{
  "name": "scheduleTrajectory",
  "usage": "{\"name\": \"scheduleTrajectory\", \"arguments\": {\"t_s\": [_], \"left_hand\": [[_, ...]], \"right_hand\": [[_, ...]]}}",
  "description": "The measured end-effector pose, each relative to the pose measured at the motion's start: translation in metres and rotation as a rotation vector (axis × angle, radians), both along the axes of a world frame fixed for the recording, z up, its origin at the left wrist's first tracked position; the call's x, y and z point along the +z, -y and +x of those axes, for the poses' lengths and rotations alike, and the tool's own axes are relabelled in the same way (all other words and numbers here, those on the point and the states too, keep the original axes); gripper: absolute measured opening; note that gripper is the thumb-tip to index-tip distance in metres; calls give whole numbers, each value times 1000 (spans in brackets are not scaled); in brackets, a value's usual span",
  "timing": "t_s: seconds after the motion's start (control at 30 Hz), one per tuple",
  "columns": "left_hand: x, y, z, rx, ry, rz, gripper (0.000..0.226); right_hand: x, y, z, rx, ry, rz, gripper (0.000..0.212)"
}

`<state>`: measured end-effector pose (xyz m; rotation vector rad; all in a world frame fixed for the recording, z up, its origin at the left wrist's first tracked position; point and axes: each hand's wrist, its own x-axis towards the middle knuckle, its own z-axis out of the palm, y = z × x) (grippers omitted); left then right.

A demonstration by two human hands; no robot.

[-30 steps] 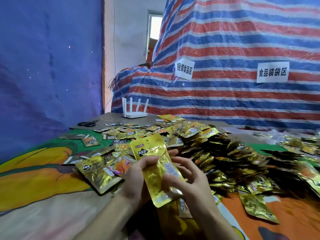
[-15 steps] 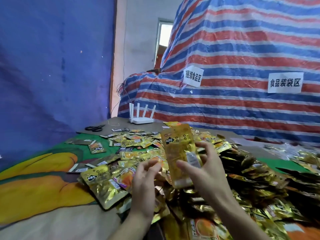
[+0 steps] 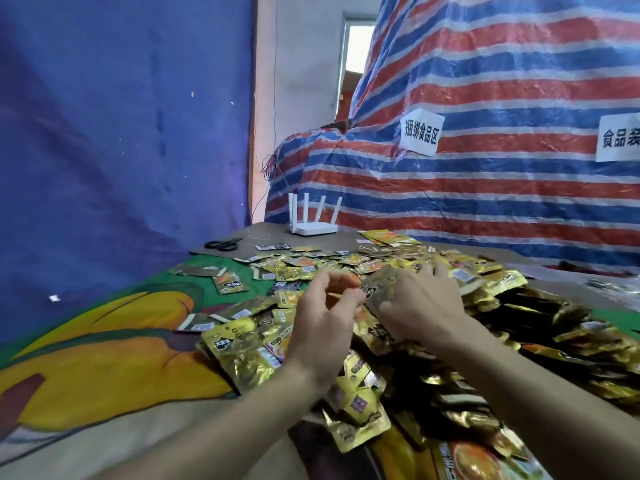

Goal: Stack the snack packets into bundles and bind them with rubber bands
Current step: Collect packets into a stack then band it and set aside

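Here: right hand (image 3: pixel 420 299) flat on packet (image 3: pixel 382 289); left hand (image 3: pixel 325 323) curled.

A white router (image 3: pixel 313 227) with four antennas stands at the far table edge. Black scissors (image 3: pixel 223 244) lie to its left. Behind, a striped tarpaulin (image 3: pixel 485 188) carries two paper signs (image 3: pixel 420 133).

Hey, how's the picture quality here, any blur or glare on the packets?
Head view: both hands, left hand and right hand, are motion-blurred; foil snack packets throw glare; the window is blown out; wide-angle bending at the edges.
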<state>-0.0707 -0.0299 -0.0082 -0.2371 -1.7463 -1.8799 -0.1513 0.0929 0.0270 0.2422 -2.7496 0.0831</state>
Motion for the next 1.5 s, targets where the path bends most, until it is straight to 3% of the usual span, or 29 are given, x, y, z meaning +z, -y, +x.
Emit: {"name": "scheduleTrajectory", "arguments": {"t_s": [0.2, 0.4, 0.5, 0.6, 0.67, 0.7, 0.77, 0.83, 1.0, 1.07, 1.13, 1.2, 1.27, 1.33, 1.43, 1.5], "left_hand": [[34, 90, -48, 228, 8, -399, 11], [1, 175, -130, 456, 475, -687, 23], [-17, 204, -156, 449, 685, -1039, 67], [-23, 222, -176, 211, 890, -1338, 144], [-23, 229, -187, 58, 992, -1458, 163], [-21, 233, -194, 32, 998, -1470, 159], [-13, 239, -208, 40, 934, -1424, 127], [-5, 246, -220, 81, 851, -1391, 107], [-8, 256, -235, 15, 937, -1319, 110], [-8, 256, -232, 54, 954, -1398, 89], [-10, 254, -226, 149, 867, -1515, 64], [-15, 248, -219, 223, 791, -1635, 45], [-20, 242, -211, 291, 727, -1708, 37], [-24, 237, -204, 354, 704, -1726, 38], [-20, 234, -192, 409, 673, -1598, 14], [-17, 237, -184, 443, 619, -1385, 13]], "right_hand": [[24, 30, -16, 195, -133, -56, 38], [32, 108, -99, 363, 125, 33, 64], [20, 144, -147, 358, 290, 152, 77], [5, 169, -186, 340, 487, 273, 92], [-6, 182, -204, 332, 626, 329, 110], [-10, 187, -210, 316, 679, 368, 122], [-15, 195, -220, 269, 730, 448, 151], [-14, 200, -229, 245, 728, 484, 166], [-14, 204, -248, 275, 724, 509, 177], [-14, 205, -250, 285, 684, 514, 175], [-12, 206, -249, 310, 647, 533, 163], [-13, 207, -248, 331, 629, 564, 133], [-13, 207, -245, 365, 618, 563, 102], [-14, 206, -241, 385, 607, 514, 87], [-16, 206, -237, 389, 664, 412, 64], [-18, 207, -234, 367, 675, 373, 61]]}}
